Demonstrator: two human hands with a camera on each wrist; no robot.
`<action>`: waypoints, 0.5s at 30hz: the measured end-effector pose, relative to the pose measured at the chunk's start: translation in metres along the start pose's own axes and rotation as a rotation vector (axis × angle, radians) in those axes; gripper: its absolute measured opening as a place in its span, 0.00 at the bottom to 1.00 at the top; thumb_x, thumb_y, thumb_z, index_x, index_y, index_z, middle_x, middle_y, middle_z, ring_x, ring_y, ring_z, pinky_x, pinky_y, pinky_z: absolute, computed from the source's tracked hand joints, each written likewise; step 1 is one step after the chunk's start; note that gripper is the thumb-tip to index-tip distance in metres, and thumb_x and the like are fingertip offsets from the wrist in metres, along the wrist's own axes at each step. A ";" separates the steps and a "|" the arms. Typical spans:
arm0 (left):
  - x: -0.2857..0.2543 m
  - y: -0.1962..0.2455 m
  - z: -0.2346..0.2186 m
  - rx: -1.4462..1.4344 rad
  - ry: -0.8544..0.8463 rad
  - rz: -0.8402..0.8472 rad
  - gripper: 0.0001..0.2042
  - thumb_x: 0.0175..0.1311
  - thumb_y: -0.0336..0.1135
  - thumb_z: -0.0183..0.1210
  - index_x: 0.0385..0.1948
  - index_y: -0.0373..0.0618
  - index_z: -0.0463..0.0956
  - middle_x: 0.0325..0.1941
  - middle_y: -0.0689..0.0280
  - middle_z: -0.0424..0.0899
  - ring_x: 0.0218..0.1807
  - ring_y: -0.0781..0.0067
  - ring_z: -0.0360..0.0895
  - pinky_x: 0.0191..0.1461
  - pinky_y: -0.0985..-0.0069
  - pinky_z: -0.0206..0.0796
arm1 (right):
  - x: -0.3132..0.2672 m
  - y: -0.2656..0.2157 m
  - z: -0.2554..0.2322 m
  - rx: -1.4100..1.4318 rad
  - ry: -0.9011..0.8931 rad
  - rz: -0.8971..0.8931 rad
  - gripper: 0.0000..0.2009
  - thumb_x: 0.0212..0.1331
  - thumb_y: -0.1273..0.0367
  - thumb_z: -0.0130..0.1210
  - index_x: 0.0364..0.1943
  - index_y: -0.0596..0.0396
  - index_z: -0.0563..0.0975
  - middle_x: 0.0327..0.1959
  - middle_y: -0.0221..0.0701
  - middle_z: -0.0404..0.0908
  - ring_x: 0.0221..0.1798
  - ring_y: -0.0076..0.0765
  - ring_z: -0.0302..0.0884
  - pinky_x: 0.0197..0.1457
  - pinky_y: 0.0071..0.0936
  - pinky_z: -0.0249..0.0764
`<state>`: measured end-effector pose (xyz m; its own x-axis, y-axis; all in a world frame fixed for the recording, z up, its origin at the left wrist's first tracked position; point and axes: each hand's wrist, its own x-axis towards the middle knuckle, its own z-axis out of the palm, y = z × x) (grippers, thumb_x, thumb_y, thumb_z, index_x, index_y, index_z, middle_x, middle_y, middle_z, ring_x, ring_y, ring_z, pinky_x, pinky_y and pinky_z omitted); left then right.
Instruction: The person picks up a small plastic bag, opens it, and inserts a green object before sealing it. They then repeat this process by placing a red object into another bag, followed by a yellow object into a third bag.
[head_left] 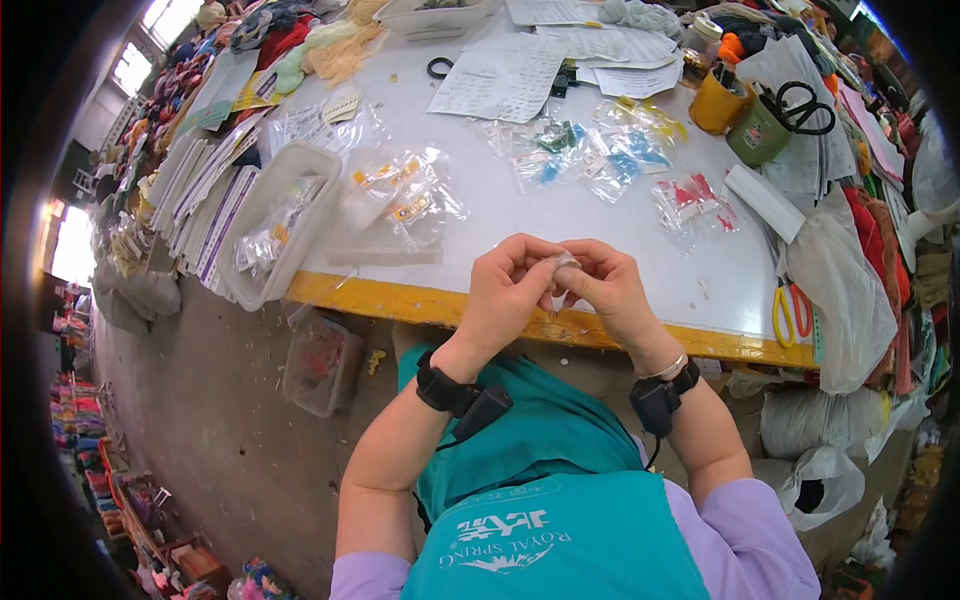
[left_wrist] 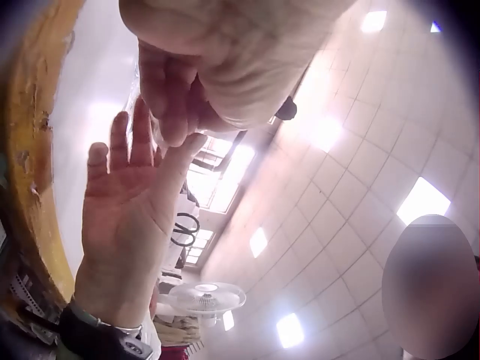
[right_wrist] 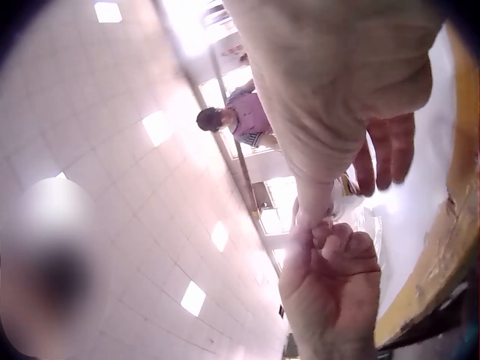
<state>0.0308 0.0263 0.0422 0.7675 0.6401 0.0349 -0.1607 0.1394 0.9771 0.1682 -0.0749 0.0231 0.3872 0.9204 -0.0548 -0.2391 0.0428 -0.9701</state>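
Note:
Just above the table's front edge, both hands meet around a small crumpled piece of clear plastic (head_left: 566, 261), which looks like a little bag. The left hand (head_left: 508, 288) pinches it between thumb and curled fingers. From the other side the right hand (head_left: 612, 288) pinches it with thumb and index finger. In the left wrist view the other fingers of the right hand (left_wrist: 124, 199) stand fairly straight. The right wrist view shows the left hand (right_wrist: 334, 285) with its fingers curled in. Fingers hide most of the plastic, so I cannot tell what it contains.
Clear packets with orange pieces (head_left: 405, 195), blue pieces (head_left: 630, 160) and red pieces (head_left: 695, 200) lie on the white table (head_left: 480, 255). A plastic tub (head_left: 262, 280) stands left. Scissors (head_left: 783, 315) lie right, near a green can (head_left: 757, 140). Another person (right_wrist: 244, 116) is in the background.

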 end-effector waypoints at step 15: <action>-0.006 0.008 0.001 0.668 0.166 0.442 0.09 0.55 0.25 0.63 0.37 0.40 0.81 0.29 0.63 0.78 0.31 0.70 0.78 0.36 0.77 0.69 | -0.009 -0.008 0.015 -0.315 0.258 -0.176 0.07 0.61 0.70 0.60 0.36 0.61 0.82 0.20 0.25 0.79 0.22 0.16 0.73 0.25 0.15 0.68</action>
<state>0.0257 0.0230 0.0503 0.6096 0.6416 0.4655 0.0171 -0.5978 0.8015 0.1531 -0.0780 0.0350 0.6168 0.7809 0.0988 0.1181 0.0323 -0.9925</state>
